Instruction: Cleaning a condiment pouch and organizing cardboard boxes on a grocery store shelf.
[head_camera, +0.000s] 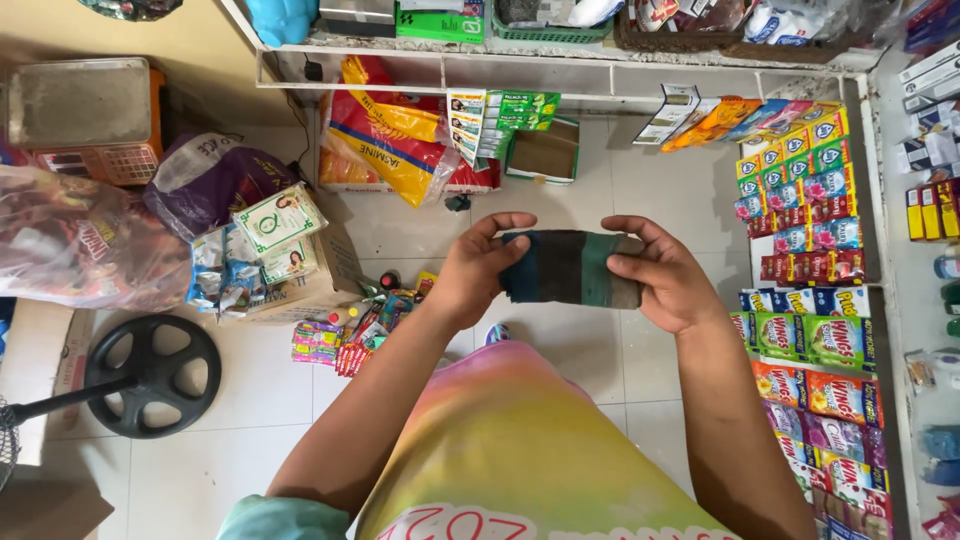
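Observation:
My left hand (478, 268) and my right hand (668, 277) hold a folded striped cloth (568, 267) between them at chest height. The cloth has dark blue, brown, green and grey stripes. Each hand grips one end, thumbs on top. Below the hands I see my rainbow-coloured shirt (510, 450) and the white tiled floor.
Hanging strips of colourful sachets (810, 300) line the rack at right. A cardboard box (300, 280) of packets and loose snack packs sit at left, near a black fan base (150, 375), plastic bags and a weighing scale (90, 115). A white shelf frame (560, 75) and rice bag (395, 135) stand ahead.

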